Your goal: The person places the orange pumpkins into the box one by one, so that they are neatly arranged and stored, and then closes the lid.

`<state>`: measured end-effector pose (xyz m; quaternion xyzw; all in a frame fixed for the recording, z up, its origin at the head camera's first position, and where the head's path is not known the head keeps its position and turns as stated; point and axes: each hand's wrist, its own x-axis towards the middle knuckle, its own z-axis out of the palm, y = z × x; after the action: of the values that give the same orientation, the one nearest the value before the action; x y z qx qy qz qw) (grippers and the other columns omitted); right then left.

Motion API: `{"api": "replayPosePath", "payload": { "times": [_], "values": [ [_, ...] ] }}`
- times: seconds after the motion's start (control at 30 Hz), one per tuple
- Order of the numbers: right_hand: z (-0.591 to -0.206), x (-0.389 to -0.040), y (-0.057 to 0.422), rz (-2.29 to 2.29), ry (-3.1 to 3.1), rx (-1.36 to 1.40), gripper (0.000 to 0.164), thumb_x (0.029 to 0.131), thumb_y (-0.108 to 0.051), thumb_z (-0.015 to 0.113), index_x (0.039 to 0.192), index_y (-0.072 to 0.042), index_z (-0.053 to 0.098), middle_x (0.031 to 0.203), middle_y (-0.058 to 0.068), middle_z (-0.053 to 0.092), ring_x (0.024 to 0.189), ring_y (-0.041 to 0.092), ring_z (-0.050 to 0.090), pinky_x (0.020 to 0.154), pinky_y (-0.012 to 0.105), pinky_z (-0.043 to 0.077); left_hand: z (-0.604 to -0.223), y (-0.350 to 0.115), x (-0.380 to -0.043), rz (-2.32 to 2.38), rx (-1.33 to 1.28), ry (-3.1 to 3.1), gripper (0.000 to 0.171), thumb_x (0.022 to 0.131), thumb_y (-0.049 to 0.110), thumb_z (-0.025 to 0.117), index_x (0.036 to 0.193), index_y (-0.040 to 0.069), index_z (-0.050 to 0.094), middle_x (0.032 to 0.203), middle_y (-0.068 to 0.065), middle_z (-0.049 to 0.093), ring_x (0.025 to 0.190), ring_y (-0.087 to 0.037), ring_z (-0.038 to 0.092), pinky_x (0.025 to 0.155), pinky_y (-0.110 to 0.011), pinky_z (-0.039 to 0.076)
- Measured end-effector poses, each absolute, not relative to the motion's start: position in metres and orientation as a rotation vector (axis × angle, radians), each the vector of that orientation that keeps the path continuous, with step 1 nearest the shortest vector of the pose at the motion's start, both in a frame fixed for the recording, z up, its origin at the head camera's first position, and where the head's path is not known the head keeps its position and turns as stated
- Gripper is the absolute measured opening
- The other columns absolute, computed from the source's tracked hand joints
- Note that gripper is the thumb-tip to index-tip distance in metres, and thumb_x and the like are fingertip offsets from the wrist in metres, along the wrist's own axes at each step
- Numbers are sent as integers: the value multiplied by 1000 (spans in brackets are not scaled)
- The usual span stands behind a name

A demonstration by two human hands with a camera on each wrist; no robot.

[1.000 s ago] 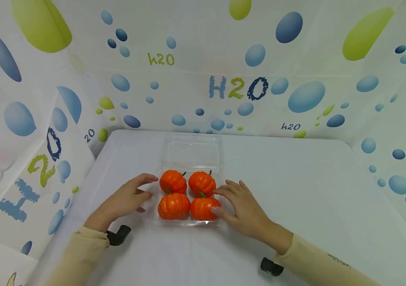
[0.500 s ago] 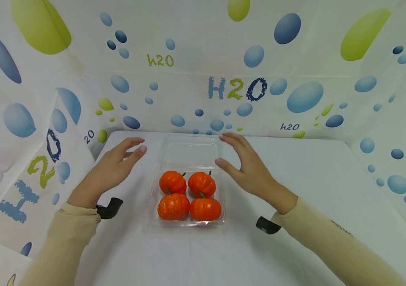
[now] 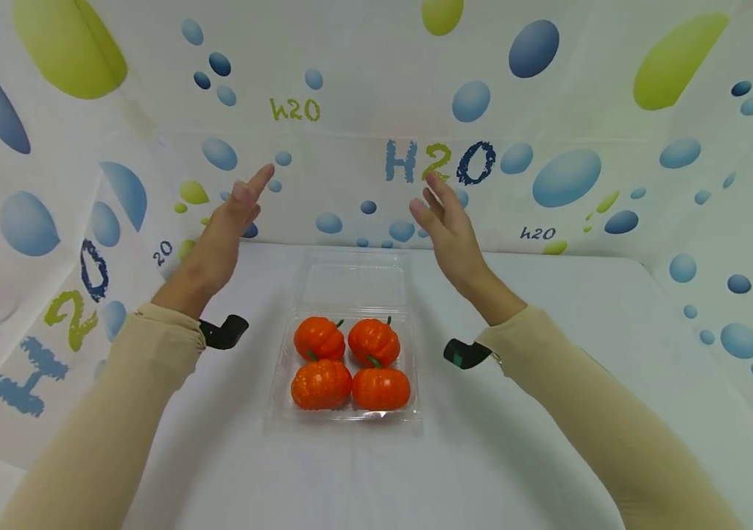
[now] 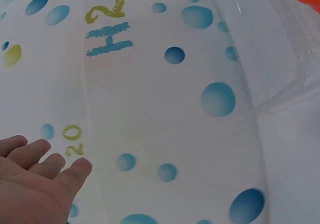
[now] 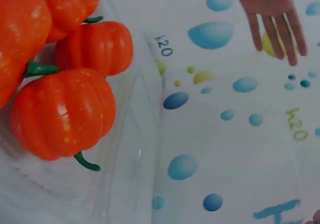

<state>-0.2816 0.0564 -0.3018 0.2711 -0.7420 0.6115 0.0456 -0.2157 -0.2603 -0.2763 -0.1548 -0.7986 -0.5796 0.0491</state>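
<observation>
Several small orange toy pumpkins (image 3: 381, 389) with green stems sit in two rows inside a clear plastic clamshell box (image 3: 280, 394). The box's lid (image 3: 352, 283) lies folded back, away from the person. My left hand (image 3: 217, 239) is raised in the air to the left beyond the box, fingers extended, holding nothing. On the other side, my right hand (image 3: 454, 239) is lifted at a similar height, also holding nothing, its fingers fairly straight. Neither hand touches the box or pumpkins. In the left wrist view, the left hand's fingers (image 4: 75, 174) show at the lower left.
A white table (image 3: 548, 331) carries the box near its middle. Behind it stands a white curtain (image 3: 350, 169) printed with blue and green drops and H2O lettering, which also runs along both sides. Black wrist-camera mounts (image 3: 224, 333) stick out from the cuffs.
Both hands have left the sides of the box and risen upward and away from the person, the right one having been at a pumpkin. The box and pumpkins stay in place.
</observation>
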Motion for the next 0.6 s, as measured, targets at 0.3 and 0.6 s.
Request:
{"api": "replayPosePath", "payload": {
  "times": [0.3,0.6],
  "values": [
    [-340,-309,66,2737,-2112,252,82,105,-59,33,162,-13,-5,170,3,1,155,19,5,123,32,10,-333,-292,-254,-2902,-408,-1845,114,84,89,13,160,7,-9,170,-5,-4,154,-19,-5,123,-40,0],
    [-403,-319,79,3305,-1573,-199,106,96,-71,43,160,-6,-11,169,7,-8,155,25,-1,123,38,7,-401,-316,-259,-3396,-49,-1153,130,76,92,44,159,12,-14,169,-2,-13,154,-19,-9,123,-37,0]
  ]
}}
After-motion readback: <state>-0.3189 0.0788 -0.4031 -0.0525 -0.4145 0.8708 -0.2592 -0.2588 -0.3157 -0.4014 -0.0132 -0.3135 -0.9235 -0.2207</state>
